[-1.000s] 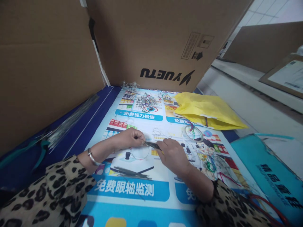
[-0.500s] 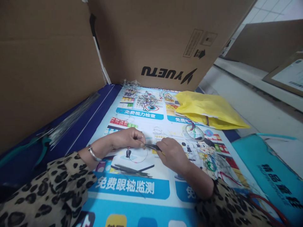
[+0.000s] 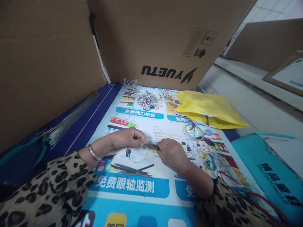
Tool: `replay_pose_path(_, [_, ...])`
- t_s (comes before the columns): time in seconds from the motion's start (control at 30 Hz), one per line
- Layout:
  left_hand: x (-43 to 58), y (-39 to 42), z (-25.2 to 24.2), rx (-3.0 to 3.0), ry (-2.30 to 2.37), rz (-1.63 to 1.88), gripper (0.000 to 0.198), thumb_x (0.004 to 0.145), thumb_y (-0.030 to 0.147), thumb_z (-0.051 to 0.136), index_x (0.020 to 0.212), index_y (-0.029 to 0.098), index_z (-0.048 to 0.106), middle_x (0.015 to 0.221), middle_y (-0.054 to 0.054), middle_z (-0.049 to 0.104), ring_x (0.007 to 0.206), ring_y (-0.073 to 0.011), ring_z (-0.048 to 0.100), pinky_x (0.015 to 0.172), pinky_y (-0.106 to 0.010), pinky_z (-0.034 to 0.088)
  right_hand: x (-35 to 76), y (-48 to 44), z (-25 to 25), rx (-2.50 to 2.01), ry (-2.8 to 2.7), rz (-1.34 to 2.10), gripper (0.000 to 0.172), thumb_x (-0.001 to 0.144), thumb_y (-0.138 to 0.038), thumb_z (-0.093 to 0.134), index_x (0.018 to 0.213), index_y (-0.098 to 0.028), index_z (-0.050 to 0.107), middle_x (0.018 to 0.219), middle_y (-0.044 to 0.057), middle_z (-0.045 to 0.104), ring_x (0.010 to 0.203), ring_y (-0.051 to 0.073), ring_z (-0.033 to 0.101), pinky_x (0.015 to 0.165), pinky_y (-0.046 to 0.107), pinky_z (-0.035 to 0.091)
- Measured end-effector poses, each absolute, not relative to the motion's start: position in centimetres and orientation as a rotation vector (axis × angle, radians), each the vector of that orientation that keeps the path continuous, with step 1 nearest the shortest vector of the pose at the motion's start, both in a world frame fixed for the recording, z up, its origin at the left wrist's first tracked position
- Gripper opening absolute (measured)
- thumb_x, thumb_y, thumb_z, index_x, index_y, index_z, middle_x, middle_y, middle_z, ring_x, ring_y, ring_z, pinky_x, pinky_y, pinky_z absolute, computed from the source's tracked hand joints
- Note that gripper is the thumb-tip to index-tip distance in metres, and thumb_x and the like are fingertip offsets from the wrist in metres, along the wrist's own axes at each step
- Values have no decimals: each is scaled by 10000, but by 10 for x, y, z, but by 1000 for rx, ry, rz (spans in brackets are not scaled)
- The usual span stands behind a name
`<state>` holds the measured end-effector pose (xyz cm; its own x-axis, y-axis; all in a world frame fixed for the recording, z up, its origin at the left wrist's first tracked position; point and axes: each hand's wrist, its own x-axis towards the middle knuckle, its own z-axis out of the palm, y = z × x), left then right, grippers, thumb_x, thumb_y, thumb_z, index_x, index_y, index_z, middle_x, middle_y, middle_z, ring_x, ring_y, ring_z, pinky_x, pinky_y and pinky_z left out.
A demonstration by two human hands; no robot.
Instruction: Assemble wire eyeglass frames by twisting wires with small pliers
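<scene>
My left hand pinches a thin wire loop at its upper right end, thumb and fingertips pressed together. The loop hangs below the hand, with small reddish spots on it. In my right hand is a pair of pliers, the fist wrapped round its handles and hiding most of them. The dark jaws point left and meet the wire right at my left fingertips. A bundle of short dark wires lies on the printed sheet just below the loop.
Tangled wire pieces lie farther back. A clear ring-shaped spool and a yellow bag are at the right. Long straight wires and teal-handled pliers lie left. Cardboard walls stand behind; a teal box is far right.
Almost nothing differs. Both hands, the pliers and the wire loop stay in the same place, with only a very slight shift of the whole view.
</scene>
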<state>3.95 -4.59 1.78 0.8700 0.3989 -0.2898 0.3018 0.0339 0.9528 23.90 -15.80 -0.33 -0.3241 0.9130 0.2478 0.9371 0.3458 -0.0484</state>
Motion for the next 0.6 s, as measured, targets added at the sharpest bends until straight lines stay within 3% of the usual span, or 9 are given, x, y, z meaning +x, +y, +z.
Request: replay_pose_path(0.6, [50,-52,14,1759,678,296,89,681,185,488,646,127,545,551,45,432,479,-50,321,449,-178,251,237,-159,-4,-1851,-2316,-446,95,806,-179,484,762,-166,568,731,54,567,711,173,474,646,294,255])
